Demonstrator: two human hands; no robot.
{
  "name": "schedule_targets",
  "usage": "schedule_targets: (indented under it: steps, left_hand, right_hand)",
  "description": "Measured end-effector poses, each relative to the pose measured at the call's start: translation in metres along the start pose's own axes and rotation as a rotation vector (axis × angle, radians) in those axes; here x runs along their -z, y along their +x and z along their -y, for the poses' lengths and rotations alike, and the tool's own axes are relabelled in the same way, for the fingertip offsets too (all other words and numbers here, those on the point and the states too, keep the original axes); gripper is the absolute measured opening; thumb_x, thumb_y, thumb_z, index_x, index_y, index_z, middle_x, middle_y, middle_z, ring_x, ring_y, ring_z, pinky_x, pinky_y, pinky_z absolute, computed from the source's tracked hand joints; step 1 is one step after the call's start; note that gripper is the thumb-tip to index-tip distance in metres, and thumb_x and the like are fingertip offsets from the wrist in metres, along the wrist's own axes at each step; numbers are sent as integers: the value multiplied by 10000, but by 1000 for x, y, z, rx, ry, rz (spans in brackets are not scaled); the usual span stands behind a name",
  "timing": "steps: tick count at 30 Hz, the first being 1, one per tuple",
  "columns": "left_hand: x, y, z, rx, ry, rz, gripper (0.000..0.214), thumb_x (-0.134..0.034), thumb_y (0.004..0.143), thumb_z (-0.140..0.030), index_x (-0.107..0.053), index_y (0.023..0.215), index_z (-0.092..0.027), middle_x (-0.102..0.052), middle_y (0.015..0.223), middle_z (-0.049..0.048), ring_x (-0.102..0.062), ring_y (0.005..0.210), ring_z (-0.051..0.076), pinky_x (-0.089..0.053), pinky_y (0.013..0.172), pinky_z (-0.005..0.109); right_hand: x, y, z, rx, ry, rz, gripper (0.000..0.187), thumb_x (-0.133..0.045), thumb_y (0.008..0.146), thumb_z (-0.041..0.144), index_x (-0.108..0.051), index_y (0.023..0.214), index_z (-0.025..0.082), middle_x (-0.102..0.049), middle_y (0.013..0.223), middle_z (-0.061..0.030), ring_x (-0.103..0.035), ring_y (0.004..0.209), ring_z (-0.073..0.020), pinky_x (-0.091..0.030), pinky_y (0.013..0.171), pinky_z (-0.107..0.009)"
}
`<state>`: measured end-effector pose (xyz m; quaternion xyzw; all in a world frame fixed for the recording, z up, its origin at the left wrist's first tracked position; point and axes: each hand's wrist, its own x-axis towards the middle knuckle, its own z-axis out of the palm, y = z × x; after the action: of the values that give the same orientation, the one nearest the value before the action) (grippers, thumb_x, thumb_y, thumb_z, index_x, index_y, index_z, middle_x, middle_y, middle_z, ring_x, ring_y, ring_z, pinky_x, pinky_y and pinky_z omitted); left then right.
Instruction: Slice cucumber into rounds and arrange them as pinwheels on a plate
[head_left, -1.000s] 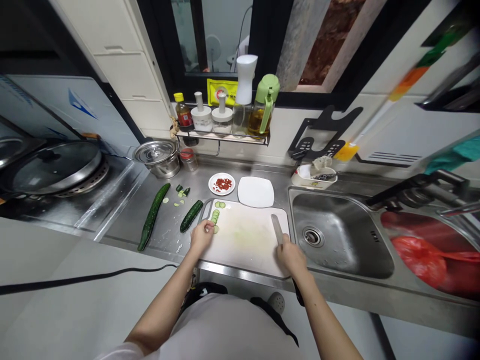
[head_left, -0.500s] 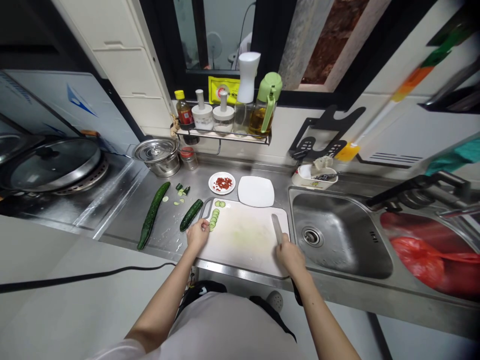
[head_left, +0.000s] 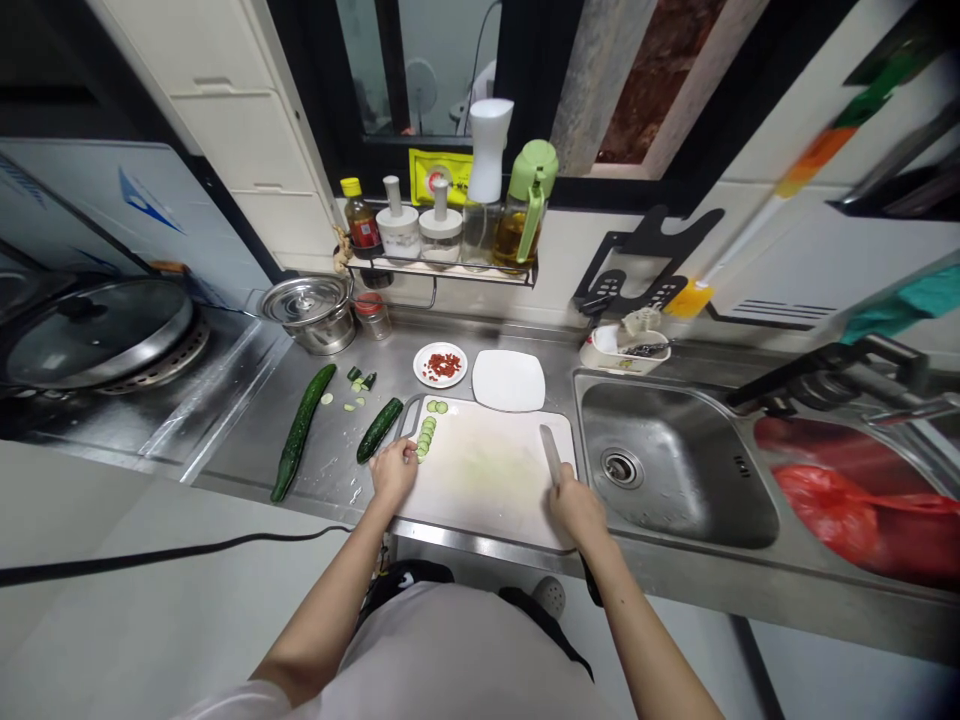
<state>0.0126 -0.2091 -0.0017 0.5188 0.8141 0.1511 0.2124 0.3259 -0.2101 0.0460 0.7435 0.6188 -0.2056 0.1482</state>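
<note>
A white cutting board [head_left: 491, 470] lies on the steel counter in front of me. My left hand [head_left: 394, 470] rests at its left edge, fingers pinched against a row of cucumber slices [head_left: 426, 437]. My right hand [head_left: 576, 510] is closed round the handle of a knife [head_left: 552, 455], whose blade lies flat near the board's right edge. A half cucumber [head_left: 379, 430] lies just left of the board, and a whole cucumber [head_left: 301, 430] lies farther left with loose cucumber ends [head_left: 358, 382] between them.
Behind the board stand a small dish of red chilli [head_left: 440, 365] and a white square plate [head_left: 508, 380]. A sink [head_left: 667, 460] lies to the right, a lidded steel pot [head_left: 309, 310] and a covered wok [head_left: 97, 335] to the left. A condiment shelf [head_left: 442, 265] hangs on the wall.
My left hand has shifted slightly left and down to the near end of the slice row. The right hand and knife have stayed in place.
</note>
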Motion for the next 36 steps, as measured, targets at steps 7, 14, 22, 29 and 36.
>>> schedule_targets:
  steps: [7, 14, 22, 29, 36]
  left_hand:
    - [6, 7, -19, -23, -3, -74, 301, -544, 858, -289, -671, 1129, -264, -680, 1118, 74, -563, 1088, 267, -372, 920, 392]
    - [4, 50, -64, -83, 76, -55, 352, -527, 880, -312, -634, 1214, -288, -620, 1200, 97, -509, 1136, 288, -350, 945, 417]
    - [-8, 75, -78, -167, 254, -2, 308, -501, 898, -325, -684, 1143, -291, -604, 1192, 111, -472, 1139, 301, -317, 947, 441]
    - [-12, 79, -77, -154, 250, 6, 298, -491, 898, -292, -681, 1126, -271, -617, 1186, 110, -476, 1132, 297, -329, 928, 434]
    - [-8, 79, -81, -166, 250, 9, 262, -528, 853, -221, -678, 1064, -258, -638, 1180, 104, -498, 1138, 296, -333, 934, 429]
  right_hand:
    - [-1, 1, 2, 6, -6, -1, 368, -336, 908, 172, -413, 1265, 124, -680, 964, -174, -670, 925, -256, -420, 726, -317]
    - [-2, 1, 2, 3, 10, -5, 387, -347, 892, 155, -431, 1269, 128, -673, 978, -180, -665, 949, -264, -425, 750, -329]
    - [-1, -1, 1, -3, 19, -13, 385, -345, 902, 151, -425, 1278, 131, -675, 956, -163, -668, 931, -250, -418, 728, -311]
    - [0, -1, 1, 5, 6, -14, 358, -343, 903, 146, -416, 1253, 138, -676, 963, -152, -671, 915, -227, -403, 711, -291]
    - [1, 1, 2, 4, 18, 13, 374, -357, 900, 150, -404, 1270, 135, -673, 989, -167, -670, 936, -243, -419, 723, -305]
